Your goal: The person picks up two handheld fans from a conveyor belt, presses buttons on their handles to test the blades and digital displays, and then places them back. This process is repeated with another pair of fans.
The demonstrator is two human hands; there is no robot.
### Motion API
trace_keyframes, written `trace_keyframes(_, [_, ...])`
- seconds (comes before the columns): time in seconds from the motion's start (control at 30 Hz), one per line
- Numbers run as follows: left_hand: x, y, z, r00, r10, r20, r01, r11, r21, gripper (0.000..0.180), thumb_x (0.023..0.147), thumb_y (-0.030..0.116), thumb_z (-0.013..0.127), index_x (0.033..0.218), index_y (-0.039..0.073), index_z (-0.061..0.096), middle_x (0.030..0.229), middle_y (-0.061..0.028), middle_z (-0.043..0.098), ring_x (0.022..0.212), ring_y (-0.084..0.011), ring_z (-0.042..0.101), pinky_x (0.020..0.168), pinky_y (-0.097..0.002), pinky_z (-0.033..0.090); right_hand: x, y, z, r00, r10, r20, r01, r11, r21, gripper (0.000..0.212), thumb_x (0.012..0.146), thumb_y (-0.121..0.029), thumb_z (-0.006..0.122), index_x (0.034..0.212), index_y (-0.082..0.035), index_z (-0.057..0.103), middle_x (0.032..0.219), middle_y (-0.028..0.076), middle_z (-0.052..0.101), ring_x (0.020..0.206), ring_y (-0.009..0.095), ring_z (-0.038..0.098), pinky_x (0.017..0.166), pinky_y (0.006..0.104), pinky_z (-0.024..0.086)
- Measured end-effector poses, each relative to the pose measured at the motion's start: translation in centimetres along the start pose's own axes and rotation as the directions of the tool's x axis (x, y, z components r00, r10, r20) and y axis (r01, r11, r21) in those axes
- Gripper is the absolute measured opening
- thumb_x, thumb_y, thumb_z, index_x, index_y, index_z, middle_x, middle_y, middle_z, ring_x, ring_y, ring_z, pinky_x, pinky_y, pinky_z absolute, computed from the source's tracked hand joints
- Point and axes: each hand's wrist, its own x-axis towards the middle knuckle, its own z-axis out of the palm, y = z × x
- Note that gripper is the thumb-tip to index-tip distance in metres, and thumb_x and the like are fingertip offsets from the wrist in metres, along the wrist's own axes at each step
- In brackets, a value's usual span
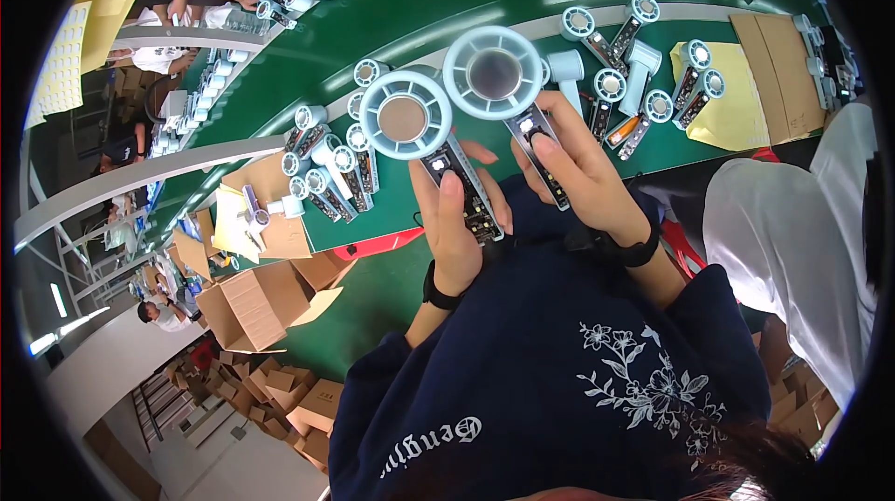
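Note:
Two light-blue handheld fans are held up side by side over my lap, heads away from me. My left hand (457, 235) grips the open handle of the left fan (405, 119), its thumb lying on the exposed circuit board. The right fan (494, 74) is in my right hand (583, 165), whose thumb presses on its board. Each round head has a spoked rim around a plain disc, and a small white light glows on each board. The left fan's disc looks tan, the right one's greyish.
Several similar open fans (611, 86) lie on the green table (447, 12) to the right, with another group (328, 165) at left. Yellow sheet (732, 96) and cardboard lie at right. An open carton (252, 301) stands lower left. Another person's white-clothed leg (778, 212) is close on my right.

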Motion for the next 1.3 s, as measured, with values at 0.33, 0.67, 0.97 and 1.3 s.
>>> trace_keyframes(0.33, [0.2,-0.2,0.4,1.0,-0.025,0.008,0.025,1.0,-0.011,0.043,0.096,0.024,0.038,0.129,0.0,0.024,0.103,-0.0191,0.049,0.05,-0.0153,0.049,0.039,-0.025,0.043,0.1,0.2,-0.2,0.999,-0.048,-0.022,0.048,0.999,-0.003,0.031,0.097,-0.017,0.038,0.124,-0.002,0.034,0.08,0.003,0.047,0.054,0.005,0.04,0.049,0.018,0.032])
trace_keyframes(0.67, [1.7,-1.1,0.9,0.985,-0.084,0.149,0.08,0.996,0.033,0.042,0.097,0.024,0.036,0.13,0.001,0.023,0.104,-0.0178,0.049,0.052,-0.0153,0.05,0.042,-0.0254,0.045,-0.4,0.0,-1.6,0.982,-0.173,-0.069,0.17,0.984,-0.05,0.031,0.097,-0.016,0.038,0.124,-0.002,0.033,0.08,0.003,0.047,0.056,0.005,0.038,0.051,0.0187,0.033])
trace_keyframes(0.97, [3.9,-3.7,4.1,0.938,-0.148,0.312,0.097,0.98,0.174,0.038,0.098,0.029,0.032,0.125,0.002,0.031,0.103,-0.0131,0.048,0.06,-0.0149,0.05,0.05,-0.0282,0.047,-1.7,-0.3,-3.7,0.902,-0.33,-0.28,0.302,0.943,-0.139,0.03,0.097,-0.014,0.038,0.124,-0.002,0.032,0.079,0.003,0.047,0.056,0.006,0.039,0.051,0.0197,0.034])
trace_keyframes(1.3, [7.3,-8.6,9.2,0.701,-0.369,0.61,0.347,0.924,0.16,0.026,0.1,0.023,0.033,0.117,0.005,0.031,0.101,-0.0079,0.047,0.066,-0.0121,0.051,0.057,-0.0254,0.046,-4.5,1.1,-9.1,0.656,-0.433,-0.619,0.396,0.895,-0.206,0.028,0.097,-0.01,0.039,0.124,-0.004,0.032,0.081,0.003,0.049,0.056,0.006,0.044,0.05,0.0188,0.038])
